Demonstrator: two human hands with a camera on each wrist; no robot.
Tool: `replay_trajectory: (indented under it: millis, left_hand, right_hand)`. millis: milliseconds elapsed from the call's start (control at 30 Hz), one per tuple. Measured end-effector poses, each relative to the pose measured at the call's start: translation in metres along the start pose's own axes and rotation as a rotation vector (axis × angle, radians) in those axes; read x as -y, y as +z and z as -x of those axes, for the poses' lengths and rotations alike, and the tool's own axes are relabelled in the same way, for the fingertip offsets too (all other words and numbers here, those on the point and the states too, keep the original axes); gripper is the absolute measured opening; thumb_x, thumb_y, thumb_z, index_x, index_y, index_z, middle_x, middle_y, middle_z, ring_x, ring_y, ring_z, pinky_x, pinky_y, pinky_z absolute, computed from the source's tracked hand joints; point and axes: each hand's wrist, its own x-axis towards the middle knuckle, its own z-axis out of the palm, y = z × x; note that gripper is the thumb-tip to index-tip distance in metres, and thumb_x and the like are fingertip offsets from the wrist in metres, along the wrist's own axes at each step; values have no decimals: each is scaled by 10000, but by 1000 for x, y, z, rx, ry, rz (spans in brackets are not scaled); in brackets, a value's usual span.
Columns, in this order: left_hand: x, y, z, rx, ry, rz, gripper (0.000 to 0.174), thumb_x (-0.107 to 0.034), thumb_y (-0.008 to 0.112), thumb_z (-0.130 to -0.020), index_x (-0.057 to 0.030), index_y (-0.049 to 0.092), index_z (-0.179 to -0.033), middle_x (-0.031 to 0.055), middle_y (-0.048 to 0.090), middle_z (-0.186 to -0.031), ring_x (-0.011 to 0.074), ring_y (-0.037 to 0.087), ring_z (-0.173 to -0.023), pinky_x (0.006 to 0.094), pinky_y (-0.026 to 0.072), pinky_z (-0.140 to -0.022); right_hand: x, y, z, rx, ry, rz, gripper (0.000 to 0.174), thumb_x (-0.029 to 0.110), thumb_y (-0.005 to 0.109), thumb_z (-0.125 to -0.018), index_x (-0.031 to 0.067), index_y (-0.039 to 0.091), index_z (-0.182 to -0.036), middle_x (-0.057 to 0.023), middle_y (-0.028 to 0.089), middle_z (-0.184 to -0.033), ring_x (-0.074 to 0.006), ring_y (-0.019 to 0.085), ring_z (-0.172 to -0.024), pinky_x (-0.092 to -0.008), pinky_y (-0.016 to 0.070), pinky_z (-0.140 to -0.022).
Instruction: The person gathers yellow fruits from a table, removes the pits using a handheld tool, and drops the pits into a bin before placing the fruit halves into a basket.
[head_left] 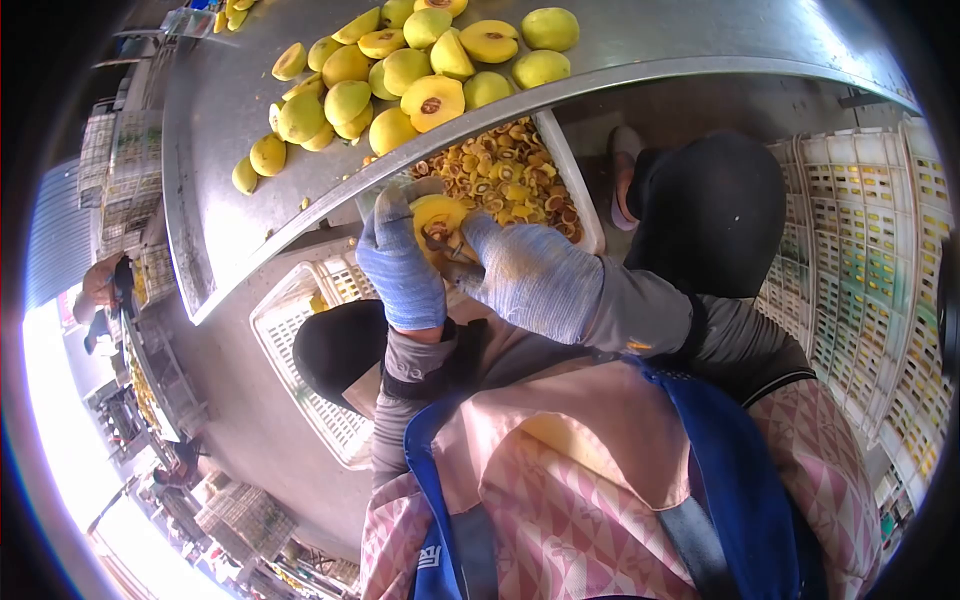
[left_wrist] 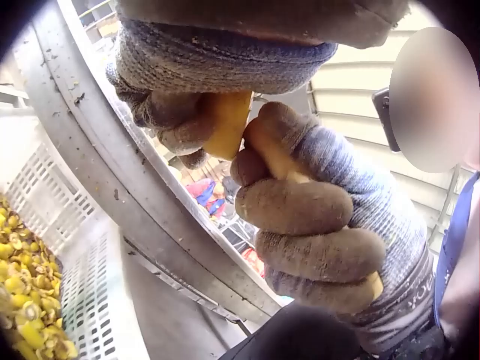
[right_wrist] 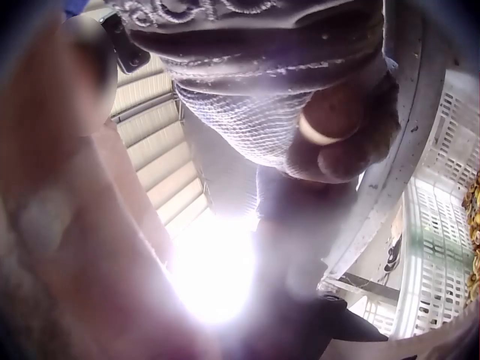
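Blue-gloved left hand (head_left: pixel 400 265): grips a cut yellow fruit (head_left: pixel 437 212) between the hands
Blue-gloved right hand (head_left: pixel 545 280): fingers curled round a pale handle (left_wrist: pixel 281 161), close by the fruit
Fruit centre: apparently being worked loose from the flesh; the handle's far end is hard to make out
Handle work: seems to call for a firm left hold and a small, controlled turn
White bin (head_left: pixel 572 175): below the table edge, heaped with scraps (head_left: pixel 510 175)
Metal table (head_left: pixel 215 170): beyond, bearing yellow-green fruits (head_left: pixel 405 70), some cut open
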Motion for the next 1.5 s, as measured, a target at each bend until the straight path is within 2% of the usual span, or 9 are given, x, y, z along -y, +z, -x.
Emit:
replay_trajectory:
  millis: [167,367,733,800,1000,1133,1267,1433,1500]
  left_hand:
    - [2,0,2,-44,11,-40,508,-409,468,-1021,59,652,-1088,126,678,-968,181,650,-846,292,543,-778]
    - [9,-2,-3,-30,-27,28,420,-339,547,-1005,54,685,-1061,98,707,-921,142,641,-801,267,523,-723]
    - [10,-2,-3,-49,21,-37,463,-378,493,-1017,47,675,-1047,113,694,-931,162,651,-825,285,536,-756]
    - [8,-1,-4,-3,17,-32,409,-325,505,-1021,44,683,-1038,101,710,-915,147,651,-803,275,529,-728]
    - [7,1,-3,40,-50,-17,408,-318,486,-1026,36,686,-1048,96,710,-902,151,652,-789,274,530,-729]
    - [5,4,3,-12,55,-150,444,-353,503,-1016,49,689,-1050,105,708,-903,151,646,-783,271,528,-727]
    - [-1,6,5,-45,-34,-59,564,-467,490,-1001,63,660,-1095,126,676,-956,187,648,-848,301,543,-789]
    - [0,-3,0,-7,2,44,518,-427,516,-1004,59,686,-1057,110,700,-914,175,652,-832,290,534,-769]
    - [0,-5,-2,8,-12,60,518,-430,518,-1003,57,684,-1066,112,699,-925,180,654,-847,293,535,-781]
  right_hand:
    - [5,-4,-3,18,53,-73,362,296,648,-920,-25,548,-1055,-206,658,-712,-383,674,-680,-449,538,-608]
    - [3,-6,-1,41,52,-31,343,292,638,-926,-20,555,-1041,-218,657,-718,-383,674,-682,-452,537,-615]
    - [-1,1,-1,-42,-26,-121,333,290,632,-925,-23,563,-1015,-190,653,-675,-375,672,-636,-446,539,-582]
    - [9,-8,0,75,108,68,338,288,652,-919,-7,572,-1063,-211,670,-739,-384,681,-679,-445,542,-583]
    - [0,-8,2,96,11,151,318,285,648,-911,3,548,-1020,-210,647,-687,-375,672,-646,-451,532,-570]
    - [8,-10,0,120,52,120,343,287,647,-912,-22,554,-1029,-216,651,-698,-383,671,-652,-452,529,-573]
    - [5,-1,0,97,87,-123,351,260,649,-923,-47,580,-1080,-233,665,-768,-392,677,-715,-436,537,-628]
    - [-2,0,-8,106,80,-330,310,222,635,-946,-36,596,-1114,-219,675,-806,-388,680,-766,-426,541,-697]
    - [3,-9,-11,264,236,-533,299,259,609,-975,-14,607,-1098,-147,657,-711,-306,668,-610,-365,532,-561]
